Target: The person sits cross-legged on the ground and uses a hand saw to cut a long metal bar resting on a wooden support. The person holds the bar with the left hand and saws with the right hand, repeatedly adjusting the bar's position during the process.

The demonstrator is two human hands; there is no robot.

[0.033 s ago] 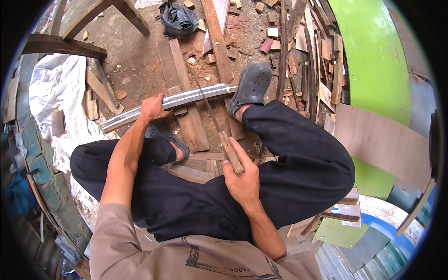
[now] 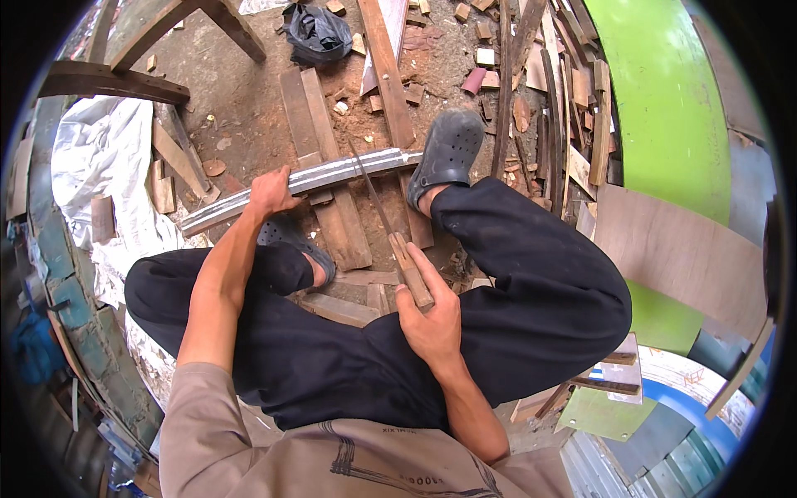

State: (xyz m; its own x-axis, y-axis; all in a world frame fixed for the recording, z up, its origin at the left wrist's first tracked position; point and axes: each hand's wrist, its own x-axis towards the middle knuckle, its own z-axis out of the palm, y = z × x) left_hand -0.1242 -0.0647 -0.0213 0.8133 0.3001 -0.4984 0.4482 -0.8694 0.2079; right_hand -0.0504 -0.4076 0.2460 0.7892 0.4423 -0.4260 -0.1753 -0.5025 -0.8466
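A long grey strip of wood (image 2: 332, 173) with white stripes lies crosswise in front of me, over brown planks on the ground. My left hand (image 2: 272, 192) is closed around it, left of its middle. My right hand (image 2: 432, 319) is wrapped round the wooden handle of a handsaw (image 2: 413, 275). The thin blade runs up and away from the handle and crosses the strip right of its middle. My right foot, in a grey clog (image 2: 452, 141), is at the strip's right end. My left clog (image 2: 303, 245) is on the near side of it.
Brown planks (image 2: 344, 224) lie beneath the strip. A black plastic bag (image 2: 317, 35), wood offcuts and stacked slats (image 2: 554, 108) lie farther off. White cloth (image 2: 104, 166) and a wooden frame (image 2: 116, 83) are on the left; a green panel (image 2: 664, 100) and a brown board (image 2: 681, 257) on the right.
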